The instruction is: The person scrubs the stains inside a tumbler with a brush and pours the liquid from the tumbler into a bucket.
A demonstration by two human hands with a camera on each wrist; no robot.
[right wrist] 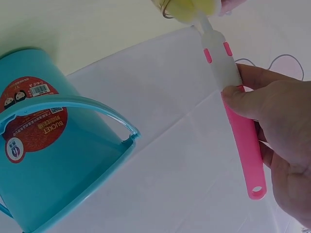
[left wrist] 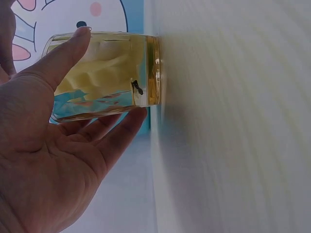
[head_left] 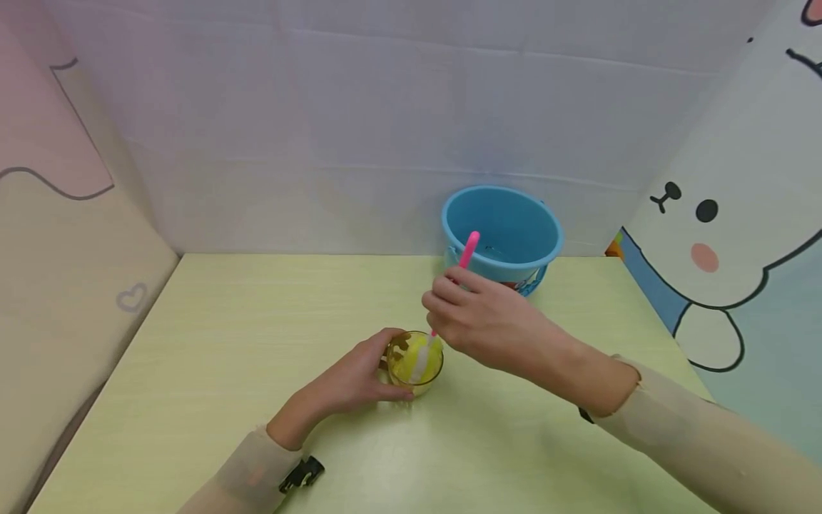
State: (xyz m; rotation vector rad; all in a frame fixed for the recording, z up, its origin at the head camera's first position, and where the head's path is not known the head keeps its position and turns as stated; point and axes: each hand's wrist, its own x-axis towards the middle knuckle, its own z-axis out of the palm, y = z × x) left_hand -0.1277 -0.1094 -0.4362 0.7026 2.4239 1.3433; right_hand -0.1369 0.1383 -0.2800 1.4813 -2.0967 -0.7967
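Glass [left wrist: 114, 73] gripped by the left hand [head_left: 362, 375], right hand [head_left: 478, 314] pinching the brush [right wrist: 245, 141], its sponge [head_left: 407, 364] inside the glass, bucket [head_left: 488, 214] beyond!

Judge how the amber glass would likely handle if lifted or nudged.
The amber glass is probably stiff and breakable, since its clear walls look like real glass. Its thick-looking base may make it fairly heavy for its size and slow to tip. If knocked over, it would likely roll, given its round rim, though the left hand grips it now.
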